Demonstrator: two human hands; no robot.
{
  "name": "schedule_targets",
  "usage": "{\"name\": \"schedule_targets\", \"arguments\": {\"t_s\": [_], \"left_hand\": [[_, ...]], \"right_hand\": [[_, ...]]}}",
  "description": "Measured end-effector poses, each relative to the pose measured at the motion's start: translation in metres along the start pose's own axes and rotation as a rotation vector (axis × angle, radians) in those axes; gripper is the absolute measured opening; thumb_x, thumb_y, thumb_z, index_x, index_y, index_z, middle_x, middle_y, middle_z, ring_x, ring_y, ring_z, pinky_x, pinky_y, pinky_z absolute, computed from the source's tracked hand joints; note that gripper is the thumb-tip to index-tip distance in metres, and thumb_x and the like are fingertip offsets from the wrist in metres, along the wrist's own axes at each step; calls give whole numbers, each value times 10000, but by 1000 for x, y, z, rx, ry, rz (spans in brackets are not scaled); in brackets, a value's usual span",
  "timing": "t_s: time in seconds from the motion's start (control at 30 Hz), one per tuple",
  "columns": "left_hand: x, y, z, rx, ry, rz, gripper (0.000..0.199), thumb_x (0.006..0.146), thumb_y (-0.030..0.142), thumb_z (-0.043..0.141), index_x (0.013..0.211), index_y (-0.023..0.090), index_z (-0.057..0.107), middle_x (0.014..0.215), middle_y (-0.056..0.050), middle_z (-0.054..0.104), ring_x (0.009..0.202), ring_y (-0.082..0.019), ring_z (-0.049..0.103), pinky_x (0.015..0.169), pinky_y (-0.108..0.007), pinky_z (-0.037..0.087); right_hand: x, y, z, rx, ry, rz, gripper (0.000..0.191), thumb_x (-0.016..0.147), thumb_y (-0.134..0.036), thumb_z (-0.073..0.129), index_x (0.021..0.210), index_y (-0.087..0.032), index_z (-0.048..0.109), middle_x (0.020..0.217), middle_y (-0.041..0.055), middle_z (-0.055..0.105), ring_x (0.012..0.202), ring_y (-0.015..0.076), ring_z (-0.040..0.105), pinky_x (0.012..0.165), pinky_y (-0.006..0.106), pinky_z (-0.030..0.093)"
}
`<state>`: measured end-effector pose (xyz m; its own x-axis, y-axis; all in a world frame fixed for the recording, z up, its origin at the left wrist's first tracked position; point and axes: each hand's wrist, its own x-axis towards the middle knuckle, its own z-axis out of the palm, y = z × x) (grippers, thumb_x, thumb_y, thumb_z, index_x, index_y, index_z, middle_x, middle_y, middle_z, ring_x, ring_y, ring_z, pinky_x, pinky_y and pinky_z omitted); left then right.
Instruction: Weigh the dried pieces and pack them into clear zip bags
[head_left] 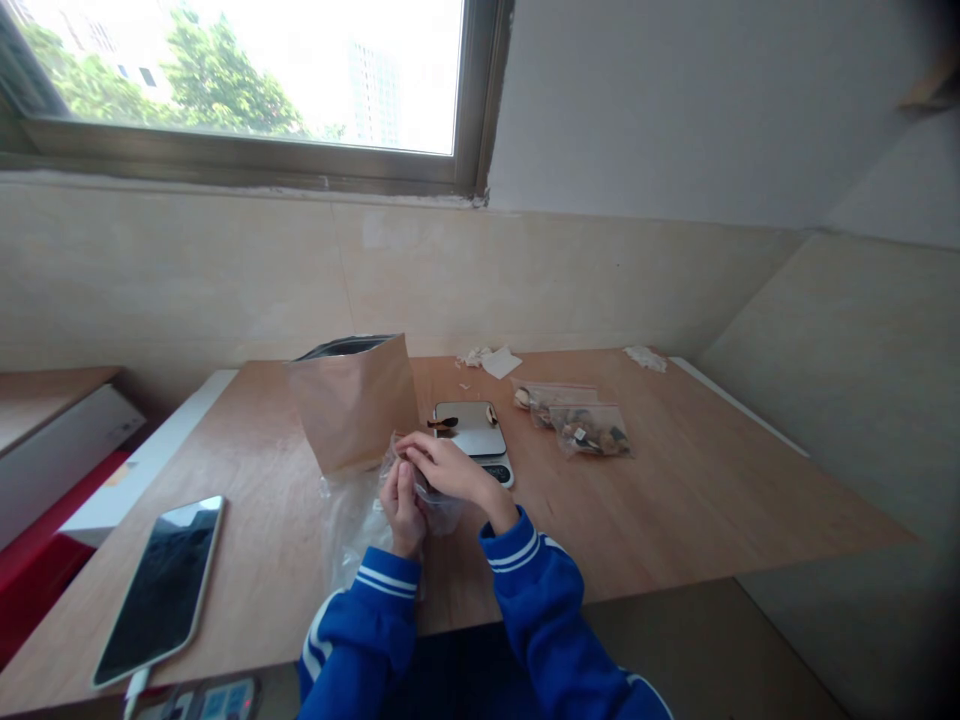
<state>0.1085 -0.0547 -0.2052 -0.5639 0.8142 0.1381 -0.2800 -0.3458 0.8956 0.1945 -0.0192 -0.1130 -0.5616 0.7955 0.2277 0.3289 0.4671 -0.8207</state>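
Observation:
My left hand (405, 508) is closed on a clear plastic bag (442, 512) near the table's front middle. Across the top of that bag reaches my right hand (442, 465), its fingers bent together at the bag's opening beside my left fingertips. What lies between the right fingers is hidden. Just behind my hands sits a small scale (471, 425) with a dark piece (444, 423) at the left of its plate and a pale piece (491, 415) at the right. A brown paper bag (356, 405) stands open behind and to the left.
Flat clear bags (352, 530) lie left of my hands. Filled zip bags (592, 432) rest right of the scale. A tablet (161, 585) with a cable is at the left front. White scraps (501, 362) lie by the wall, with a crumpled piece (646, 359) further right.

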Motion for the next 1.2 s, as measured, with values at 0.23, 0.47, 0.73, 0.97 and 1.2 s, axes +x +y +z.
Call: {"name": "schedule_targets", "arguments": {"t_s": [0.23,0.47,0.73,0.97,1.2], "left_hand": [[6,8,8,-158,52,-92,469,830,561,561,597,203,368,402,103,333,296,-43,240,297,-192,193],[5,9,9,-117,59,-133,509,727,629,636,605,203,386,400,116,311,293,-36,229,273,-183,174],[3,12,10,-93,32,-128,490,755,586,640,607,194,386,442,111,297,321,-25,239,289,-165,176],[2,10,9,-100,33,-136,472,761,577,636,617,195,398,449,108,304,323,-28,244,294,-171,183],[2,12,9,-96,33,-145,503,723,605,656,603,197,388,430,112,299,318,-29,249,289,-168,191]], "right_hand": [[16,46,-11,-58,443,-30,280,911,-172,431,1086,-201,648,1201,76,654,1157,182,572,1010,357,424],[22,89,-8,-493,294,85,256,828,-103,572,1044,-189,679,1078,96,693,1093,250,553,968,425,398],[8,31,-29,-147,500,47,296,880,-303,551,1131,-183,651,1074,75,702,907,175,642,807,284,485],[-17,-4,-54,-380,391,47,300,963,-380,437,992,-217,687,927,55,691,888,196,622,844,311,461],[-13,90,-61,-561,507,120,287,887,-191,488,1120,-147,649,1193,165,592,1192,277,522,1019,430,412]]}}
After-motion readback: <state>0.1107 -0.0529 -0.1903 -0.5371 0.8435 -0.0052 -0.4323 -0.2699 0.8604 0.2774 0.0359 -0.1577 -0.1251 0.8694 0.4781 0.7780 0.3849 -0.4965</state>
